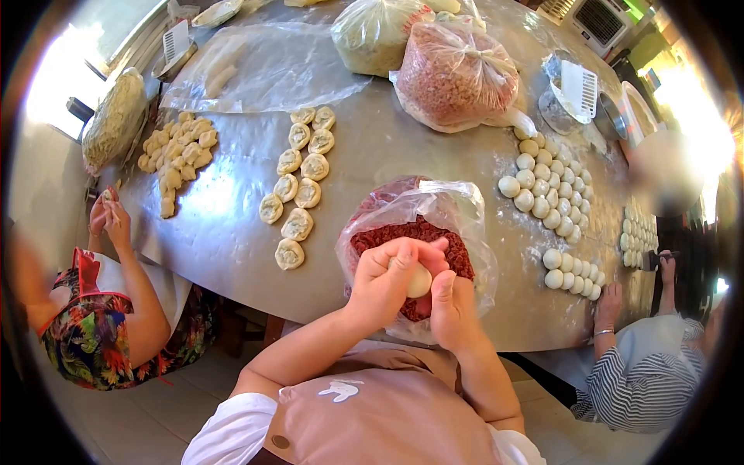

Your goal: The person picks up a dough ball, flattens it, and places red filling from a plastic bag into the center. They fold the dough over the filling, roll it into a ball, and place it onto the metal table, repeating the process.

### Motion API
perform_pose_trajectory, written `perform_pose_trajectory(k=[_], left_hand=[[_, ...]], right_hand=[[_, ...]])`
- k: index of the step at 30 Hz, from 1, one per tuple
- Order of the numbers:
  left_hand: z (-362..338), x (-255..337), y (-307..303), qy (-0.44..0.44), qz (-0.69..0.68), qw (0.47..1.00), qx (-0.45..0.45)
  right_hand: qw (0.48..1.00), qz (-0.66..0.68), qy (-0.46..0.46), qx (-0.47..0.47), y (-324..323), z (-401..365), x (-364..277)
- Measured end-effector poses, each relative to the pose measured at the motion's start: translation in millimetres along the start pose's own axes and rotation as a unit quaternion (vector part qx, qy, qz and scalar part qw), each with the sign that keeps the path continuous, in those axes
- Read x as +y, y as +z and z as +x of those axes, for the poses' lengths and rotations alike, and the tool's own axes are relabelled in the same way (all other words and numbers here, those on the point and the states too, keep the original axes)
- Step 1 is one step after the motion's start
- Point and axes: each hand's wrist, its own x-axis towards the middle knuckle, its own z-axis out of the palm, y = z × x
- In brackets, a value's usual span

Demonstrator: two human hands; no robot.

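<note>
Between my two hands is a smooth, pale dough ball (419, 282). My left hand (381, 280) curls around its left side and top, fingers bent. From the right, my right hand (452, 306) presses against the ball with its thumb raised, its fingers partly hidden. Directly beneath both hands lies an open clear plastic bag (474, 213) with dark red minced filling (403, 235) in it, at the table's near edge. Whether any filling sits inside the ball cannot be seen.
Flattened dough rounds (308, 193) stand in two columns to the left, past them cut dough pieces (178, 155). Rows of dough balls (546, 182) lie right. A tied bag of pink mince (457, 74) sits behind. Co-workers (116, 310) (643, 372) flank me.
</note>
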Motion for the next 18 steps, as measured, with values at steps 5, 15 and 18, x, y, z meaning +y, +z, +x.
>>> perform_pose_trajectory(k=[5,15,18], left_hand=[[4.2,-6.6,7.7,0.029,-0.003,0.998,0.062],[8.4,-12.4,4.8,0.124,0.075,0.989,-0.040],[7.8,-16.5,10.6,0.070,0.098,0.991,-0.062]], right_hand=[[0.983,-0.044,-0.165,0.072,5.0,16.7,-1.4],[0.990,0.123,-0.065,-0.017,8.4,3.1,-2.4],[0.986,0.130,-0.099,0.026,-2.5,-1.1,-0.6]])
